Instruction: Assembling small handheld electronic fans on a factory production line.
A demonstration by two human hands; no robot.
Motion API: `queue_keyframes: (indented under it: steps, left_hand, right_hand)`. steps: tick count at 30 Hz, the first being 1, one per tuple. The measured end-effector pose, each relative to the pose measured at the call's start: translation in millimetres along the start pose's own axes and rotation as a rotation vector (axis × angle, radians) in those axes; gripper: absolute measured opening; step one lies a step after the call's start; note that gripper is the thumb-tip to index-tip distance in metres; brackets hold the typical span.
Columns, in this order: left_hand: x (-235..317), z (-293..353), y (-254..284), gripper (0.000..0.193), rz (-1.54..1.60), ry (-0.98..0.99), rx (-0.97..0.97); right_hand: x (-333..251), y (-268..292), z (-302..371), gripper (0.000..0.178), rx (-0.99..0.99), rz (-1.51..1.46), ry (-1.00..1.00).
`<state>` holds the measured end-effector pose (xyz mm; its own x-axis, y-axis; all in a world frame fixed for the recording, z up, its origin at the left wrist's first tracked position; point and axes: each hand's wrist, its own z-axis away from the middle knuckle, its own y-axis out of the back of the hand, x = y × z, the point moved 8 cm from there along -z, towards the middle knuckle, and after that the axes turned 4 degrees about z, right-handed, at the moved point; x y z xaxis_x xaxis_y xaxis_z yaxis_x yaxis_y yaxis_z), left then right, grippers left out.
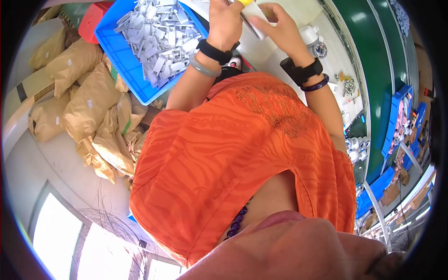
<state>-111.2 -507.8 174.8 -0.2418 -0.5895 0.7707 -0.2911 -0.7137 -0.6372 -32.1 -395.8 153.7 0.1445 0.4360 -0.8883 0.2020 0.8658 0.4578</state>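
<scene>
At the top edge, my left hand (225,24) closes its fingers around a silver-white metal piece (256,29) with a bright yellow part (244,2) at its upper end. My right hand (283,33) touches the same piece from the right, its thumb against the side and its fingers curled. The piece's upper end is cut off by the picture's edge, so its full shape is hidden. A blue bin (122,70) stands left of my left forearm, heaped with small silver metal pieces (161,39).
Brown paper sacks (88,91) pile up on the left, with a red container (92,22) behind. Across the white table on the right are a white cup-like item (309,34), small metal parts (349,86) and white rolls (358,145). Blue trays (396,119) stand farther right.
</scene>
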Motion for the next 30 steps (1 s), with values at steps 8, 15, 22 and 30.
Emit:
queue_keyframes:
  steps: [8,15,22,30]
  left_hand:
    - [31,0,-21,0.037,-0.783,-0.270,-0.126]
    - [-19,-17,-6,0.035,0.094,0.081,-0.029]
    - [-38,-23,-11,0.035,-0.019,0.205,-0.058]
    - [-75,-87,-58,0.041,-0.062,0.354,-0.330]
  right_hand:
    - [6,-8,19,0.057,-0.542,-0.709,-0.377]
    - [5,-1,19,0.057,-0.451,-0.667,-0.370]
    - [16,8,20,0.057,-0.384,-0.690,-0.396]
    - [11,89,84,0.047,-0.224,-0.589,-0.371]
